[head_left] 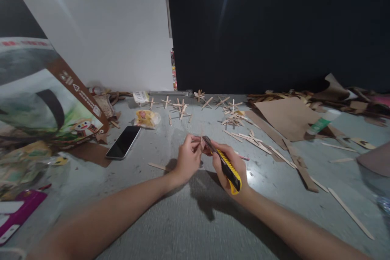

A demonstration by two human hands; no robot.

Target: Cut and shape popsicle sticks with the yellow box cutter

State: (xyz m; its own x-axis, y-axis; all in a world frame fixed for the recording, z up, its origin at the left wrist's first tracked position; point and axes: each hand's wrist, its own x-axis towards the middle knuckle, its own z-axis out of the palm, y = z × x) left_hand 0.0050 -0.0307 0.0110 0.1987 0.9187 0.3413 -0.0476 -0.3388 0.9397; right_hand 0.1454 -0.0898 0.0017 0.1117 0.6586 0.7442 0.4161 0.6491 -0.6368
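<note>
Small tan piece (202, 142): above the counter (161, 227), pinched in the fingers of your left hand (188, 157).
Yellow-black cutter (229, 170): your right hand (239, 164) has its fingers wrapped around it, front end just beside the piece.
Phone (124, 142): left of your left hand.
Crossed sticks (207, 102): beyond your hands.
Brown cardboard (286, 118): farther right.

Your cutter handle (229, 165) looks ridged plastic — the sticks (351, 213) matt bare wood, the sheet (286, 118) matt paper, the phone (124, 142) glossy, the counter (146, 227) faintly shiny.
</note>
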